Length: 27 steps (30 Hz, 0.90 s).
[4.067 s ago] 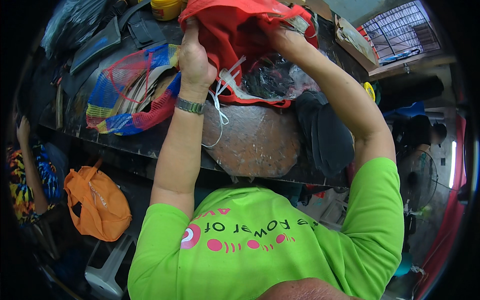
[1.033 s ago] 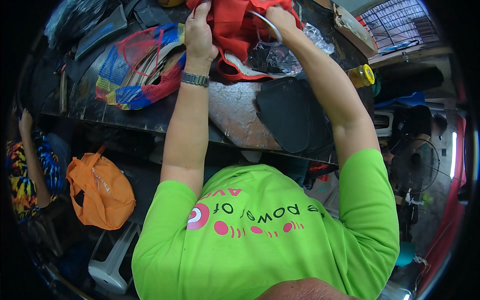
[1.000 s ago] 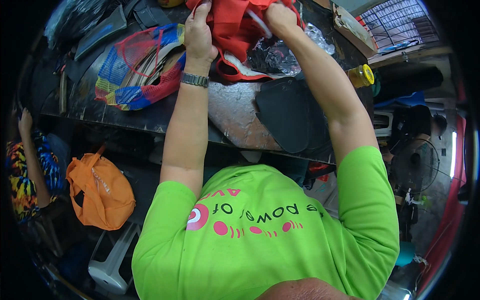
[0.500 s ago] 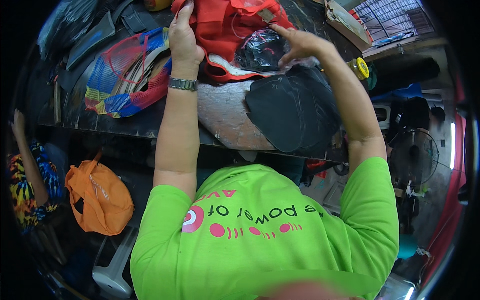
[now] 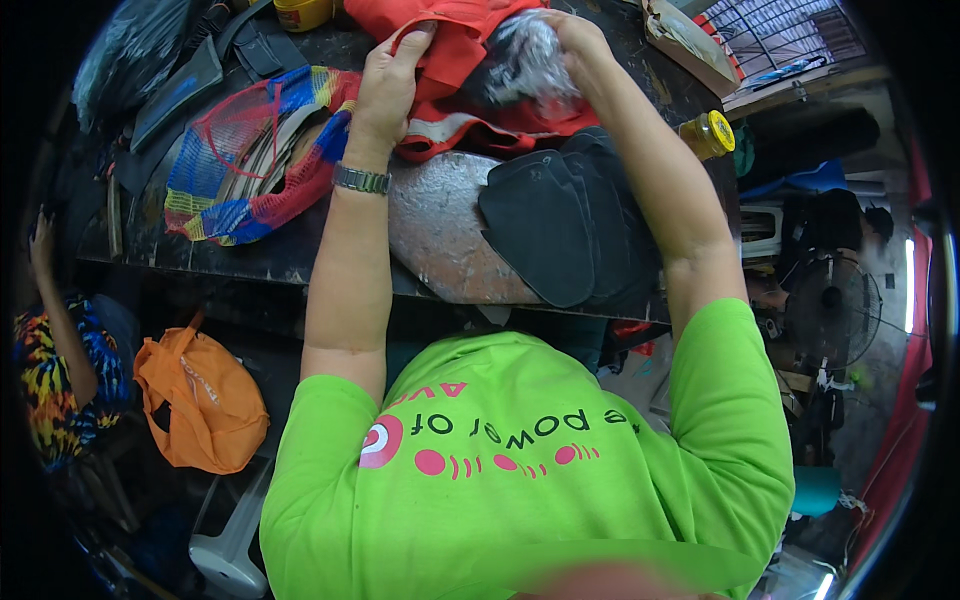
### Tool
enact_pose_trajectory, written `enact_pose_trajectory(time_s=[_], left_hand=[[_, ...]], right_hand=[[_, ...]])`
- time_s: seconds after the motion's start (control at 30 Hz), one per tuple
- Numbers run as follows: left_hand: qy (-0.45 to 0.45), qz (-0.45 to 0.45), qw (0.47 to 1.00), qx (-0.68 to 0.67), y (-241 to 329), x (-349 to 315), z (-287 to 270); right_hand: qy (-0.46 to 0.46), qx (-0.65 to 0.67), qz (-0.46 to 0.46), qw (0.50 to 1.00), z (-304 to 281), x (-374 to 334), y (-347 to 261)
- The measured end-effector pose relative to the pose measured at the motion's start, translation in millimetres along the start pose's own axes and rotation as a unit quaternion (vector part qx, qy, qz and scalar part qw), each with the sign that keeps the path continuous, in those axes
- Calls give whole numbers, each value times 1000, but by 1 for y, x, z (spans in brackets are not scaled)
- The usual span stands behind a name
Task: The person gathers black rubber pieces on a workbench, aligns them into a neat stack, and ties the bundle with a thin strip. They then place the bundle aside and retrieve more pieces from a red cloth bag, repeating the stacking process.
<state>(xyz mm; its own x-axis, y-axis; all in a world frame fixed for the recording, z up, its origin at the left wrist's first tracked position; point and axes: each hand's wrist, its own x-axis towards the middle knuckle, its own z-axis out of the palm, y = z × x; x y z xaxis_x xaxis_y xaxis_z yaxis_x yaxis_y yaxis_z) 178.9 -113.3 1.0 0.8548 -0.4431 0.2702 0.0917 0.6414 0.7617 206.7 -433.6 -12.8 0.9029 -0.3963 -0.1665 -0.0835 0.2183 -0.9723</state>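
Observation:
A red fabric bag [image 5: 455, 65] with a pale-lined opening lies at the far edge of view on the dark table. My left hand [image 5: 390, 90], a metal-banded watch at its wrist, pinches a fold of the red fabric between thumb and fingers. At the bag's opening is a crinkled clear plastic bag [image 5: 525, 62] with something dark in it. My right hand [image 5: 580, 50] is closed on the right edge of this plastic. Just nearer to me, several flat black cut pieces [image 5: 545, 225] overlap a worn grey-brown board [image 5: 440, 215].
A striped mesh bag [image 5: 240, 205] with flat pieces inside lies left of my left arm. A yellow-lidded jar [image 5: 708, 135] stands right of my right arm. An orange bag [image 5: 205, 400] is below the table's front edge [image 5: 250, 272]. At far left, another person's arm [image 5: 60, 310] shows.
My right hand has gone from fingers spread over the red bag to gripping the plastic, which is now bunched and raised. My left hand has shifted right and nearer, still holding red fabric.

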Motion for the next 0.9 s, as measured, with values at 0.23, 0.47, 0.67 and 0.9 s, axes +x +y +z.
enact_pose_trajectory(time_s=[0.23,0.47,0.67,0.9], left_hand=[[-35,-4,999,28,7,-7,10],[36,44,992,-114,15,-6,3],[-46,156,974,157,0,-9,2],[-261,-32,866,425,-30,-14,23]], right_hand=[[-151,262,7,953,34,9,9],[-184,-371,-72,907,73,-47,11],[14,-520,-296,801,3,-73,-36],[131,-633,-224,729,-59,-64,4]])
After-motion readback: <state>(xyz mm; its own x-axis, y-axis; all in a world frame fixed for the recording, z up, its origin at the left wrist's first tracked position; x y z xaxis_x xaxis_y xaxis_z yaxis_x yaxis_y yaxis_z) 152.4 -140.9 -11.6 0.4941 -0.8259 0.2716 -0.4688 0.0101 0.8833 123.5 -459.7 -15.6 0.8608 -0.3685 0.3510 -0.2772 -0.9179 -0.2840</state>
